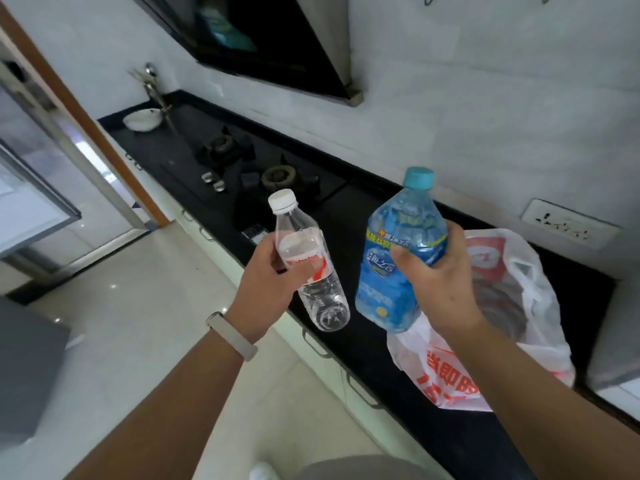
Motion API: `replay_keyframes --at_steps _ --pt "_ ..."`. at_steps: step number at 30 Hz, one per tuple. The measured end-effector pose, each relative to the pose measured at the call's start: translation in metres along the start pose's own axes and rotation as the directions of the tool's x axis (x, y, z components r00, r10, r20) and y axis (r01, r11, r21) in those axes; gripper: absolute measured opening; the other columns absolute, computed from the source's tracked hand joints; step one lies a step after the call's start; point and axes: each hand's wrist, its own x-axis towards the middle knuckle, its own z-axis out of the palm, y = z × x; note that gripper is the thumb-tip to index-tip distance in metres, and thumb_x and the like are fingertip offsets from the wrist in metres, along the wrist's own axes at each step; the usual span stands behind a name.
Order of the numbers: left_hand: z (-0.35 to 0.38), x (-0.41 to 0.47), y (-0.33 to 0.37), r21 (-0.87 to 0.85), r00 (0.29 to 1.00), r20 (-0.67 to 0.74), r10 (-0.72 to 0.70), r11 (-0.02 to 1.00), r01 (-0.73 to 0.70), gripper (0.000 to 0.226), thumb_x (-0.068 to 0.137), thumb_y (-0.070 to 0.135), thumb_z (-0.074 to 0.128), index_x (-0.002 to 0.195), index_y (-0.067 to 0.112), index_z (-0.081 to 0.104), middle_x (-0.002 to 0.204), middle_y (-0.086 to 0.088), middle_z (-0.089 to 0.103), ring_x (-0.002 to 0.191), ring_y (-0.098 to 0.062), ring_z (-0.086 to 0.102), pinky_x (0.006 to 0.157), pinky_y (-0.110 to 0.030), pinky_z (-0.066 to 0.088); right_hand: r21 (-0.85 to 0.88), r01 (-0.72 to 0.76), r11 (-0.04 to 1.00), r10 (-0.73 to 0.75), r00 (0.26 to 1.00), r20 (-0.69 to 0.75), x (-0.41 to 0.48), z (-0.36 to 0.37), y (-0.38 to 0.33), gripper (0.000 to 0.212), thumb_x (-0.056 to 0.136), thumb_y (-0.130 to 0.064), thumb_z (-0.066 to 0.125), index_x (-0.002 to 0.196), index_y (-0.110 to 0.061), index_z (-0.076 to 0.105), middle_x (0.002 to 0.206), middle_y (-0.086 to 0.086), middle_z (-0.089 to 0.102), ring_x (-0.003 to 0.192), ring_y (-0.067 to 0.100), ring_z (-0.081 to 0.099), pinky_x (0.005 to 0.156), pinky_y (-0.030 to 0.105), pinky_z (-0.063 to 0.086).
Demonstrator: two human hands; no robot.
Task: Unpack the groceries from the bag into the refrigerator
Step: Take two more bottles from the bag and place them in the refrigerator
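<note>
My left hand grips a clear water bottle with a white cap and a red-and-white label, held up over the counter's front edge. My right hand grips a larger blue drink bottle with a turquoise cap, just to the right of the clear one. Behind and below my right hand lies a white plastic shopping bag with red print, open on the black countertop. Dark contents show inside the bag, but I cannot tell what they are.
A gas hob with two burners sits further along the counter, a white bowl at its far end. A range hood hangs above. A grey appliance door shows at the left. A wall socket is behind the bag.
</note>
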Motion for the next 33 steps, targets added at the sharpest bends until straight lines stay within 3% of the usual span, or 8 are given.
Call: replay_keyframes --at_steps 3,6,12,20,24,27,33 --pt "-0.051 0.002 -0.018 -0.015 0.999 -0.046 -0.008 1.0 0.007 0.058 0.066 0.047 0.078 0.117 0.025 0.059 0.105 0.006 0.069 0.098 -0.013 0.067 0.088 -0.037 0.055 -0.024 -0.024 0.999 0.025 0.999 0.044 -0.005 0.056 0.004 0.063 0.072 -0.03 0.083 0.123 -0.019 0.047 0.109 -0.002 0.066 0.097 0.01 0.069 0.078 0.034 0.058" --pt "-0.109 0.005 -0.039 -0.022 0.994 -0.109 -0.031 0.999 0.029 0.045 0.075 0.036 0.08 0.115 0.027 0.06 0.101 0.011 0.07 0.096 -0.013 0.067 0.086 -0.036 0.054 -0.061 -0.046 0.997 0.051 0.996 0.077 -0.012 0.118 0.009 0.055 0.077 -0.021 0.08 0.121 -0.022 0.048 0.105 -0.006 0.066 0.092 0.004 0.069 0.08 0.035 0.059" --pt "-0.224 0.012 -0.086 -0.052 0.978 -0.195 -0.073 0.997 0.064 0.049 0.069 0.043 0.079 0.113 0.029 0.061 0.101 0.01 0.069 0.094 -0.011 0.066 0.088 -0.038 0.055 -0.1 -0.07 0.993 0.087 0.979 0.186 -0.024 0.243 0.02 0.053 0.078 -0.018 0.08 0.121 -0.022 0.049 0.108 -0.002 0.065 0.095 0.011 0.069 0.079 0.037 0.059" --pt "-0.355 0.005 -0.134 -0.091 0.936 -0.327 -0.129 0.99 0.105 0.06 0.065 0.044 0.079 0.12 0.029 0.06 0.103 0.01 0.071 0.095 -0.01 0.067 0.091 -0.038 0.054 -0.097 -0.079 0.992 0.108 0.93 0.351 -0.047 0.39 0.024 0.051 0.079 -0.014 0.079 0.12 -0.019 0.05 0.104 -0.002 0.064 0.09 0.008 0.07 0.07 0.028 0.059" --pt "-0.401 -0.007 -0.153 -0.161 0.884 -0.429 -0.184 0.979 0.126 0.065 0.071 0.037 0.083 0.126 0.021 0.052 0.109 0.004 0.07 0.099 -0.014 0.068 0.09 -0.037 0.055 -0.083 -0.069 0.994 0.099 0.891 0.442 -0.054 0.445 0.024 0.05 0.08 -0.012 0.078 0.12 -0.017 0.05 0.102 -0.002 0.064 0.088 0.006 0.07 0.067 0.023 0.057" --pt "-0.426 -0.014 -0.165 -0.184 0.842 -0.491 -0.224 0.971 0.151 0.068 0.065 0.044 0.083 0.12 0.016 0.054 0.107 -0.001 0.07 0.098 -0.019 0.069 0.088 -0.038 0.057 -0.066 -0.064 0.996 0.088 0.85 0.519 -0.056 0.479 0.025 0.051 0.078 -0.014 0.081 0.118 -0.018 0.051 0.103 -0.001 0.065 0.089 0.009 0.071 0.07 0.03 0.059" --pt "-0.459 -0.013 -0.187 -0.243 0.769 -0.565 -0.299 0.951 0.192 0.071 0.059 0.047 0.082 0.119 0.022 0.053 0.111 -0.001 0.069 0.101 -0.019 0.069 0.093 -0.047 0.055 -0.041 -0.081 0.996 0.089 0.766 0.637 -0.051 0.541 0.031 0.045 0.072 -0.019 0.08 0.108 -0.024 0.053 0.098 -0.003 0.066 0.086 0.011 0.071 0.067 0.027 0.057"
